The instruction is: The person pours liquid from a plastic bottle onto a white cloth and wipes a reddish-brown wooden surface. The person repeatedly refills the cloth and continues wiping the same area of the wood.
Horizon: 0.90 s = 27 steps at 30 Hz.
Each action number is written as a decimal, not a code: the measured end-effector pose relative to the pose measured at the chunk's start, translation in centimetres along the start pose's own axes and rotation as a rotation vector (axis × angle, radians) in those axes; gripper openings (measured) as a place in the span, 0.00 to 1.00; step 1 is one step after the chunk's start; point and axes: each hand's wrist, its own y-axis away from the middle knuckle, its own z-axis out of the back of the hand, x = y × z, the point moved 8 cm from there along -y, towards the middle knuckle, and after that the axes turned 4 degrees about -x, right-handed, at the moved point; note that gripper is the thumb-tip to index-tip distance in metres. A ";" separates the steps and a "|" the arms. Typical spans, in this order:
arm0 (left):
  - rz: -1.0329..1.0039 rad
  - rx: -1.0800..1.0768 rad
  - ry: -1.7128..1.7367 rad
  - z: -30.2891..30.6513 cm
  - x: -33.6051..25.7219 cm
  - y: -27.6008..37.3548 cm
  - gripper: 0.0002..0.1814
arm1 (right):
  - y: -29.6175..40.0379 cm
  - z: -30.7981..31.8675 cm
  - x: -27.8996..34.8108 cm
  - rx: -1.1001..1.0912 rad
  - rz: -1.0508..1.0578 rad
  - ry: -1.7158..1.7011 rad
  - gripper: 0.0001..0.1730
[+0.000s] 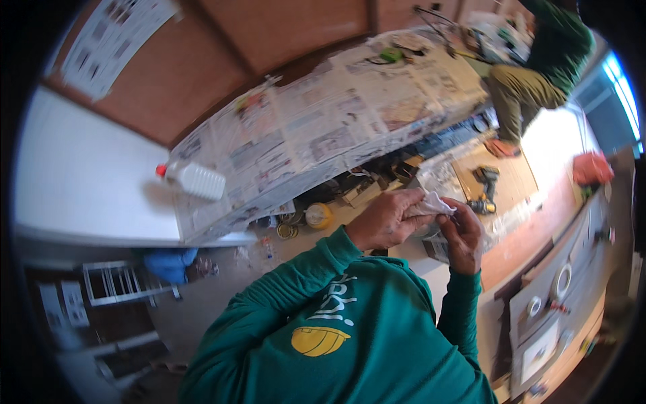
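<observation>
A crumpled white cloth (pixel 429 206) is held between both hands in front of the chest. My left hand (pixel 382 218) grips its near end between thumb and fingers. My right hand (pixel 463 236) pinches the other end with its fingertips. Just beyond the right hand, a yellow and black cordless drill (pixel 487 189) lies on a cardboard sheet (pixel 520 174). Past the hands stretches a long surface covered in newspaper (pixel 313 121). On its left part is a white plastic bottle with a red cap (pixel 199 181).
A co-worker in a green top (pixel 560 50) is at the upper right. Tins and a yellow-topped container (pixel 319 216) stand below the papered surface. Tape rolls (pixel 561 281) lie on a board at right. A white metal rack (pixel 113 284) is at lower left.
</observation>
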 end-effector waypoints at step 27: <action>0.191 -1.653 0.674 36.6 8.5 42.9 0.24 | 0.7 -49.2 11.9 0.863 0.768 0.254 0.12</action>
